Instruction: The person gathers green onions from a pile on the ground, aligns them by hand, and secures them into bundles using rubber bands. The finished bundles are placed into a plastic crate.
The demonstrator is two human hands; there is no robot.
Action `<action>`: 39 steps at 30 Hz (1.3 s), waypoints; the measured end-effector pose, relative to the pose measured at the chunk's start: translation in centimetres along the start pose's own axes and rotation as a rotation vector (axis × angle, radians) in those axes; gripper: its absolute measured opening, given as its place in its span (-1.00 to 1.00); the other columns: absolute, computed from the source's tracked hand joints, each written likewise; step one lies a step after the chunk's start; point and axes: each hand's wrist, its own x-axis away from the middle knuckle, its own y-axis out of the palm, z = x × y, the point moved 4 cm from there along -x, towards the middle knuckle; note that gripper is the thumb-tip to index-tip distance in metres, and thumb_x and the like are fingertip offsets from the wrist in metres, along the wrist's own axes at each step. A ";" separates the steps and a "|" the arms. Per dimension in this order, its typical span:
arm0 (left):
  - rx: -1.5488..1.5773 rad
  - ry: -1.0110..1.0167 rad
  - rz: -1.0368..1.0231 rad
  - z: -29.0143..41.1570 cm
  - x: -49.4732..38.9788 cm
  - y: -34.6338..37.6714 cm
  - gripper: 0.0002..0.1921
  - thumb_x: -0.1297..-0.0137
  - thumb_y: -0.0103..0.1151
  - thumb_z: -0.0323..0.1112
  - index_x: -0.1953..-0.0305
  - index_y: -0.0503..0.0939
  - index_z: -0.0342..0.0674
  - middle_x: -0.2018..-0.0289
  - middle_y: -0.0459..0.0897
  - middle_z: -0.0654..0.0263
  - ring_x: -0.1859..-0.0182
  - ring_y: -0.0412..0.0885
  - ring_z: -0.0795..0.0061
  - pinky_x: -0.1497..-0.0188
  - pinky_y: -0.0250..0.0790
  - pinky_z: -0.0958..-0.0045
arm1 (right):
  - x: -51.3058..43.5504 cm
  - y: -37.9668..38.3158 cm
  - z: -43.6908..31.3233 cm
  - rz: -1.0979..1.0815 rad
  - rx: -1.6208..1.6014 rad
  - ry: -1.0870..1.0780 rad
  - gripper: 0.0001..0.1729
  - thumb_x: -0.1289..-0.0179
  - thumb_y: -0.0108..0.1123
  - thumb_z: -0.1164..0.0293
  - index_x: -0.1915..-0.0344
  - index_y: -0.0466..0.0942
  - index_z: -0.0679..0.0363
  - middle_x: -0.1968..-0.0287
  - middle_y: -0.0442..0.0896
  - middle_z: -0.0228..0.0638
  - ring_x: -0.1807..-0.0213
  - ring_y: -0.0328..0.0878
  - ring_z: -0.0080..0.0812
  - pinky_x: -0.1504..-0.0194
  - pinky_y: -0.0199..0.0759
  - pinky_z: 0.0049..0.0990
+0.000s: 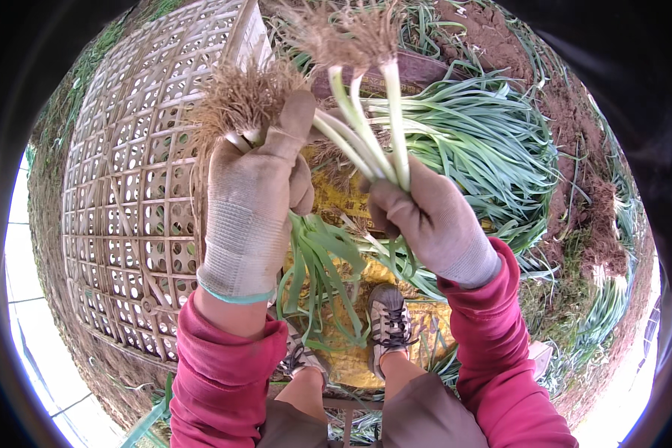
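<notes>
My left hand (257,173), in a soiled knit work glove, grips a bunch of leek-like plants. Their brown roots (246,92) stick up above the fist and their green leaves (319,269) hang below it. My right hand (431,213), gloved too, holds several pale stems (369,137) between thumb and fingers. The roots of these stems (353,33) point away from me, at the top of the view. Both hands are raised over a yellow printed sack (347,196). Just beyond my right hand lies a large pile of the same green plants (476,145).
A plastic crate (134,196) with a perforated grid wall stands at my left. My shoes (389,319) rest on the yellow sack. More rooted plants (607,291) lie on the soil at the far right. Bare reddish soil (493,39) shows beyond the pile.
</notes>
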 end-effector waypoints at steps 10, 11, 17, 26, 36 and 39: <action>-0.133 0.171 -0.034 0.6 0.5 -0.4 -0.81 -0.39 0.13 -0.28 0.28 0.60 -0.29 0.73 0.28 0.52 0.71 0.16 0.67 0.60 0.04 0.53 | -0.4 0.3 0.2 -0.183 -0.341 0.065 -0.68 -0.52 -0.14 0.39 0.07 0.49 0.42 0.42 0.60 -0.35 0.42 0.54 -0.52 0.35 0.44 -0.57; -0.056 0.129 -0.016 0.3 0.4 -0.5 -0.79 -0.38 0.16 -0.24 0.27 0.60 -0.28 0.73 0.29 0.52 0.70 0.17 0.67 0.60 0.04 0.53 | -0.3 0.3 0.0 -0.157 -0.345 0.091 -0.68 -0.52 -0.14 0.39 0.07 0.50 0.41 0.43 0.59 -0.37 0.43 0.53 -0.52 0.36 0.42 -0.57; -0.053 0.206 -0.259 -0.2 -0.2 0.3 -0.43 -0.37 0.13 0.04 -0.13 0.46 -0.38 -0.01 0.63 0.05 0.62 0.15 0.83 0.58 -0.05 0.70 | -0.2 2.0 -2.6 0.299 0.601 -0.163 -0.87 -0.25 0.06 0.51 0.20 0.40 0.24 0.41 0.58 -0.14 0.39 0.62 -0.10 0.41 0.45 -0.21; -0.591 0.479 -0.177 1.1 -0.1 -0.5 -0.63 -0.39 0.09 -0.13 -0.08 0.47 -0.23 0.10 0.63 0.16 0.31 0.53 0.52 0.24 0.38 0.45 | -1.5 5.5 -2.0 0.276 1.008 -0.062 -0.53 -0.04 0.20 0.51 -0.02 0.37 0.23 0.33 0.53 -0.20 0.31 0.56 -0.13 0.29 0.43 -0.21; 0.278 0.351 -0.319 3.9 0.0 -2.2 -0.78 -0.47 0.00 -0.14 0.23 0.48 -0.16 0.63 0.11 0.64 0.63 0.05 0.83 0.56 -0.01 0.68 | 6.7 0.5 7.1 0.188 0.549 0.061 -0.52 0.06 0.35 0.48 0.06 0.46 0.16 0.32 0.63 -0.13 0.28 0.62 -0.04 0.24 0.49 -0.20; 0.390 0.301 -0.398 5.8 0.1 -3.9 -0.75 -0.51 -0.08 -0.20 0.16 0.51 -0.26 0.66 0.13 0.62 0.68 0.03 0.84 0.60 -0.05 0.71 | 13.3 -0.1 9.6 0.016 0.612 0.146 -0.54 0.05 0.34 0.45 0.07 0.48 0.16 0.33 0.63 -0.18 0.25 0.61 -0.11 0.17 0.49 -0.25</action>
